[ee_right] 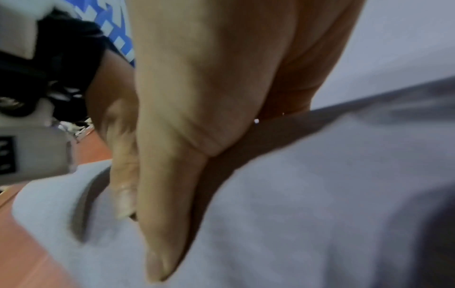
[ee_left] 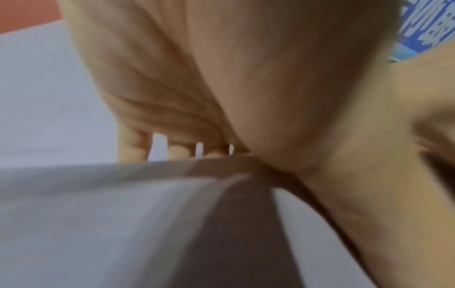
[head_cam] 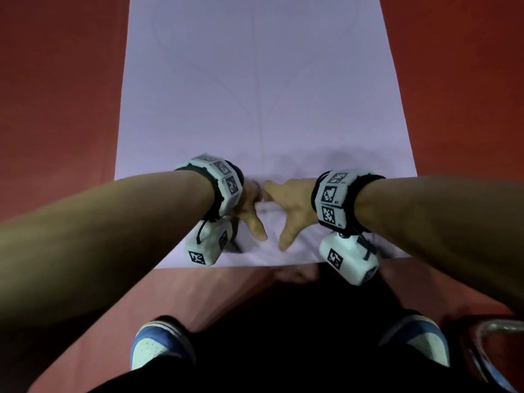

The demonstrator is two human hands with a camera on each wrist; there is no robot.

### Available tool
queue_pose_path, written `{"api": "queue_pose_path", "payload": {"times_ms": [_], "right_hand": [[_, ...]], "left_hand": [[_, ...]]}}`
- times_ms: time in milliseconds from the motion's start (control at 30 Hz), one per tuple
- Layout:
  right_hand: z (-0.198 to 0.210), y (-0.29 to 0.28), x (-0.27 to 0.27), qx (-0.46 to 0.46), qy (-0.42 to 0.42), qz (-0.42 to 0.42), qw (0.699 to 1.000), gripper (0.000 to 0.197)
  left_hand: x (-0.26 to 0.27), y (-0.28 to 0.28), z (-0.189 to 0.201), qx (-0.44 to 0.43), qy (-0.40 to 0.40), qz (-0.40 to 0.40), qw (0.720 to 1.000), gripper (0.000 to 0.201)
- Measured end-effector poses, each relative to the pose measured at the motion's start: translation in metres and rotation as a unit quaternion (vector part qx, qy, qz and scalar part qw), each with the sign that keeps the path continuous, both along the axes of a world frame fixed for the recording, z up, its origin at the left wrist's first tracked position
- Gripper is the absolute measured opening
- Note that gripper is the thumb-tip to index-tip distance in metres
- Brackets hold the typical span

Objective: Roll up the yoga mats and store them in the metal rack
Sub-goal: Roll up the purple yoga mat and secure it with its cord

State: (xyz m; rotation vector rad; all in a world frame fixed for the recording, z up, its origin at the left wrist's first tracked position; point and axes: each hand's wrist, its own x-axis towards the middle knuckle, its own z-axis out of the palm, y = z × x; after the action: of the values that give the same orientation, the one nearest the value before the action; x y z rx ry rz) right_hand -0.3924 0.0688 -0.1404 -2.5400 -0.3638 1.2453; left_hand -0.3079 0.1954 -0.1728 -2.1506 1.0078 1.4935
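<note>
A lavender yoga mat (head_cam: 261, 95) lies flat on the red floor and stretches away from me. Its near end is rolled into a thick roll (head_cam: 272, 222) across the mat's width. Both hands sit side by side on the middle of the roll. My left hand (head_cam: 249, 211) drapes over it, its fingertips (ee_left: 177, 152) bent down the far side onto the flat mat. My right hand (head_cam: 292, 211) does the same, with its thumb (ee_right: 167, 214) lying straight along the roll (ee_right: 295, 194) toward me. The roll's ends are hidden by my forearms.
Red floor (head_cam: 56, 80) lies on both sides of the mat. My blue and white shoes (head_cam: 158, 344) stand just behind the roll. A curved chrome tube (head_cam: 493, 327), perhaps part of the rack, shows at the lower right edge.
</note>
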Motion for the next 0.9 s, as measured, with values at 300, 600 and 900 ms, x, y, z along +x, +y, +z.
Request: {"api": "queue_pose_path", "payload": {"times_ms": [300, 600, 900], "right_hand": [[-0.004, -0.041, 0.041, 0.014, -0.098, -0.134, 0.986, 0.051], [0.025, -0.047, 0.046, 0.012, -0.017, -0.109, 0.994, 0.078], [0.02, -0.036, 0.049, -0.005, -0.013, -0.076, 0.997, 0.053]], "left_hand": [[-0.009, 0.005, 0.034, -0.092, -0.075, 0.059, 0.991, 0.104], [0.015, -0.01, 0.058, -0.114, -0.088, 0.17, 0.975, 0.082], [0.02, -0.016, 0.059, -0.093, 0.005, 0.224, 0.97, 0.052]]}}
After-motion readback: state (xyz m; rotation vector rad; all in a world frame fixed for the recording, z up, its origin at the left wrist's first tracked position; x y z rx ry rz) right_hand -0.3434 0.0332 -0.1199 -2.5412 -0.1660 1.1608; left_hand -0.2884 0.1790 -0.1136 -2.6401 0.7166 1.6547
